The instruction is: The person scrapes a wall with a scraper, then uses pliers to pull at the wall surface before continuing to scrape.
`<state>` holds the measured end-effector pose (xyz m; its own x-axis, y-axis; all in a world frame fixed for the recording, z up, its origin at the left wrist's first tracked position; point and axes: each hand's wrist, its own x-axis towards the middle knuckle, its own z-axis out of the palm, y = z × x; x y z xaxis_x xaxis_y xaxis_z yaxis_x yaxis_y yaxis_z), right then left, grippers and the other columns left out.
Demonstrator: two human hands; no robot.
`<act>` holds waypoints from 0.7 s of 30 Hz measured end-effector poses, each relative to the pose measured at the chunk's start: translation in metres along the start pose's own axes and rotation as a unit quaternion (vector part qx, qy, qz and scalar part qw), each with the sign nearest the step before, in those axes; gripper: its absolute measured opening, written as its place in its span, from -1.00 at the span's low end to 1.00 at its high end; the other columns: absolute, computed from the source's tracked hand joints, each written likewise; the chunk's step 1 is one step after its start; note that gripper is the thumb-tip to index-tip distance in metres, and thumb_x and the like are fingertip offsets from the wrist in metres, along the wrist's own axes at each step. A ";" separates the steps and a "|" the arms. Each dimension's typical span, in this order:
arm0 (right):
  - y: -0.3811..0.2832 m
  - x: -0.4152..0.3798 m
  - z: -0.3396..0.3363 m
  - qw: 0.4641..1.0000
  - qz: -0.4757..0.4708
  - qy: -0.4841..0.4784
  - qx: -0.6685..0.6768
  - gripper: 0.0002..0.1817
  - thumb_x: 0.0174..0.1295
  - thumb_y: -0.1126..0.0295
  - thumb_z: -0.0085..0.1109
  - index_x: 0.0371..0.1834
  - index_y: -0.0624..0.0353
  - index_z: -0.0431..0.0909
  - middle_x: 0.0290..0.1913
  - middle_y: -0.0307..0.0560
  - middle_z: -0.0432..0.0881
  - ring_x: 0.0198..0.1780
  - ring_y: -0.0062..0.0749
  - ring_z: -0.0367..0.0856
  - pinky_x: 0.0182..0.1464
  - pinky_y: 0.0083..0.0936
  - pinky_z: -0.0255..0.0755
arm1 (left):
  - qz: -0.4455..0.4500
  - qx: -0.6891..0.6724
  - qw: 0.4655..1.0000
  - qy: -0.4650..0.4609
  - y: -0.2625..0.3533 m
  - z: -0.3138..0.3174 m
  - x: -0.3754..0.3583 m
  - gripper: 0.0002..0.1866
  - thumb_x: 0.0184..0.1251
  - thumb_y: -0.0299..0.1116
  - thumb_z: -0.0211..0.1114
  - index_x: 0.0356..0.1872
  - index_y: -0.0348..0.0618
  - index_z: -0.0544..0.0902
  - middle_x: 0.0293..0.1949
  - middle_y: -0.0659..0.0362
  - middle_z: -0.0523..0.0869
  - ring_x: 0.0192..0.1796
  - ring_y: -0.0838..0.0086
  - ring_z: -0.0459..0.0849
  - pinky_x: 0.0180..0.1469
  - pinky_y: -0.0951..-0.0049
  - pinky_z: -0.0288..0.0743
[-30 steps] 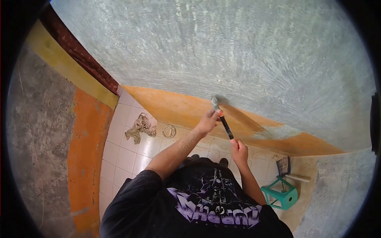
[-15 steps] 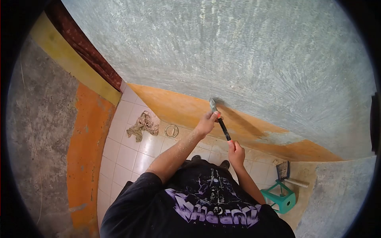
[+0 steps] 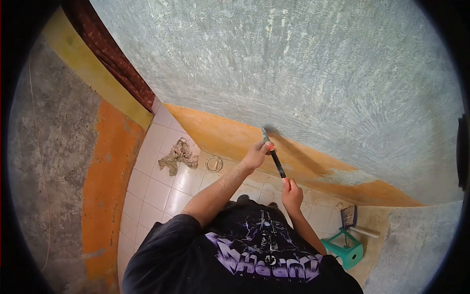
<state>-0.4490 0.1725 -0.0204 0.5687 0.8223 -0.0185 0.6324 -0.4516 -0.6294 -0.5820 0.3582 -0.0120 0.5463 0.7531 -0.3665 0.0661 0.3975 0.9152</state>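
Observation:
A long-handled scraper point(image 3: 277, 164) with a black handle, red-orange parts and a grey metal head slants up toward the wall. My left hand point(image 3: 256, 156) is closed around it just below the head. Lower down, my right hand point(image 3: 292, 194) grips the end of the handle. The head's edge meets the wall near the line between the scratched grey surface point(image 3: 313, 73) and the orange band point(image 3: 220, 130). A shadow of the tool falls to its right. Pale dust speckles my left forearm.
On the tiled floor point(image 3: 147, 181) lie a crumpled cloth point(image 3: 179, 156) and a round ring-like object point(image 3: 214, 164). A green plastic stool point(image 3: 348, 254) stands at lower right, beside a dark slotted object point(image 3: 348, 215). A dark red curtain point(image 3: 110, 51) hangs at upper left.
The scraper's head and my left hand have shifted slightly downward along the wall. My right hand has dropped a little too, and both grips are kept. The view has tilted slightly.

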 end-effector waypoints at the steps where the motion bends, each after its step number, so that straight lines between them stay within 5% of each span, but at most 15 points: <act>1: -0.003 0.003 0.002 1.000 -0.008 -0.001 -0.007 -0.61 0.39 -0.06 0.11 -0.29 0.04 0.63 -0.61 0.07 0.58 -0.49 0.09 0.62 -0.44 -0.09 0.39 | -0.002 -0.005 1.000 0.017 0.003 -0.004 -0.002 -0.55 0.61 0.04 -0.06 0.20 -0.07 0.52 0.05 0.22 0.73 0.10 0.46 0.61 0.06 0.22 0.41; 6: -0.017 0.012 0.009 0.999 -0.021 -0.034 0.034 -0.59 0.42 -0.04 0.09 -0.29 0.11 0.63 -0.63 -0.02 0.55 -0.60 -0.06 0.56 -0.50 -0.18 0.35 | 0.005 -0.029 0.998 0.057 0.004 -0.011 -0.006 -0.54 0.61 0.04 -0.06 0.20 -0.08 0.51 0.00 0.24 0.72 0.12 0.45 0.60 0.07 0.20 0.43; 9: 0.029 0.016 0.018 0.963 -0.049 -0.146 0.221 -0.54 0.50 -0.02 0.01 -0.19 0.21 0.58 -0.62 -0.19 0.49 -0.66 -0.46 0.43 -0.57 -0.44 0.27 | 0.004 -0.033 0.999 0.041 0.002 0.000 -0.008 -0.54 0.61 0.05 -0.06 0.20 -0.07 0.51 0.00 0.24 0.72 0.12 0.45 0.59 0.08 0.19 0.43; 12: 0.031 0.006 -0.030 0.861 0.111 -0.350 0.353 -0.53 0.55 -0.02 -0.10 -0.02 0.22 0.52 -0.60 -0.27 0.43 -0.70 -0.64 0.33 -0.63 -0.60 0.22 | -0.009 -0.020 1.000 0.010 -0.004 0.019 -0.015 -0.55 0.61 0.04 -0.06 0.20 -0.07 0.52 0.01 0.24 0.72 0.13 0.46 0.58 0.08 0.19 0.43; 21: 0.077 -0.009 -0.054 0.812 0.169 -0.318 0.460 -0.53 0.57 -0.04 -0.20 -0.12 0.18 0.47 -0.70 -0.27 0.31 -0.76 -0.61 0.23 -0.71 -0.60 0.12 | 0.046 0.036 0.998 -0.032 0.003 0.079 -0.009 -0.55 0.60 0.02 0.00 0.17 -0.11 0.57 -0.08 0.27 0.74 0.03 0.54 0.61 0.05 0.36 0.43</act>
<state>-0.3768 0.1120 -0.0262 0.0571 0.8503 -0.5232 -0.3305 -0.4784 -0.8136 -0.5206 0.3110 0.0074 0.6046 0.7489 -0.2713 0.0719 0.2880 0.9549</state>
